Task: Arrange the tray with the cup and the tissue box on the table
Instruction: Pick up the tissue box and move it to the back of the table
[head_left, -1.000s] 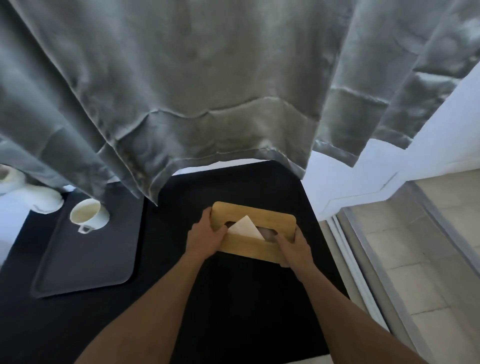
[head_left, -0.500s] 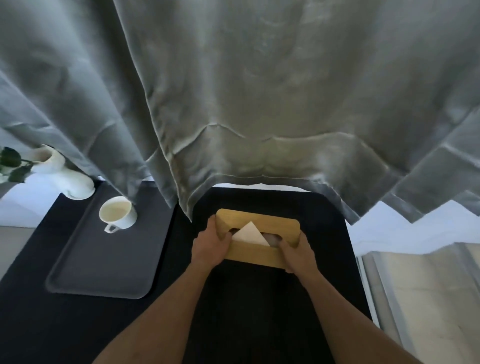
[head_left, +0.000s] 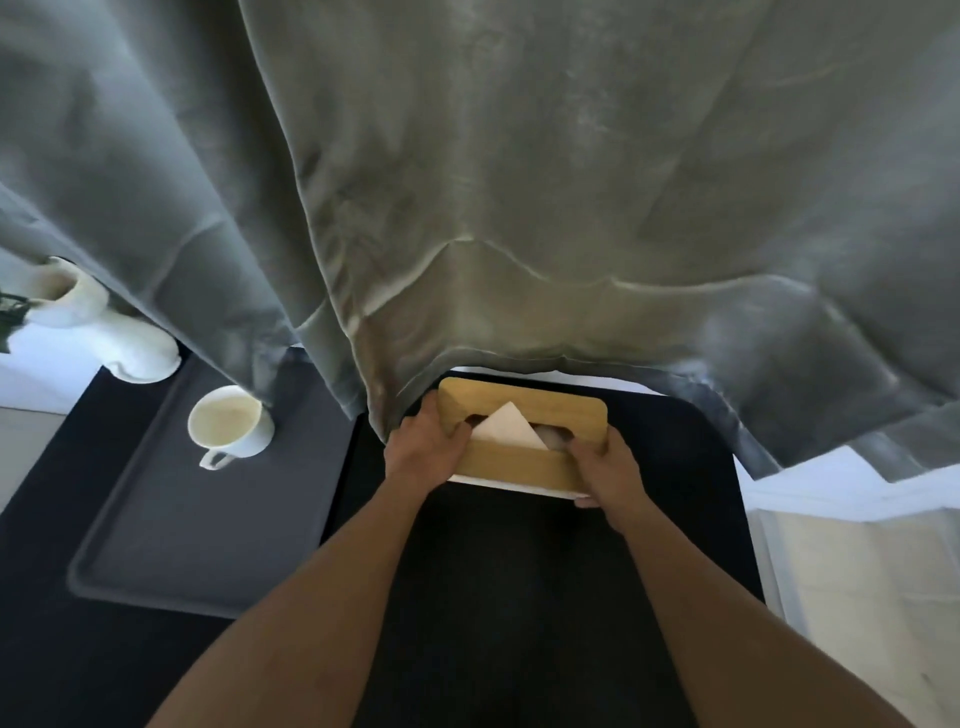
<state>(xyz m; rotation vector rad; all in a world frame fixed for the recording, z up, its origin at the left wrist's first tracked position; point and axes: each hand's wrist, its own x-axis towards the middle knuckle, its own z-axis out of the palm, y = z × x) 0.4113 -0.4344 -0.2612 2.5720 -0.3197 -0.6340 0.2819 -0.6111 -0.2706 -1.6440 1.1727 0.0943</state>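
The tissue box (head_left: 522, 435), wood-topped with a white tissue (head_left: 508, 429) poking from its slot, sits at the far edge of the black table (head_left: 519, 597), under the hem of a grey curtain (head_left: 519, 182). At far left a white vase (head_left: 111, 332) stands by the grey tray (head_left: 208, 535), which holds a white cup (head_left: 228, 425). The left hand (head_left: 423, 454) clamps the box's left end; the right hand (head_left: 608, 467) clamps its right end. Bare tabletop lies between the forearms.
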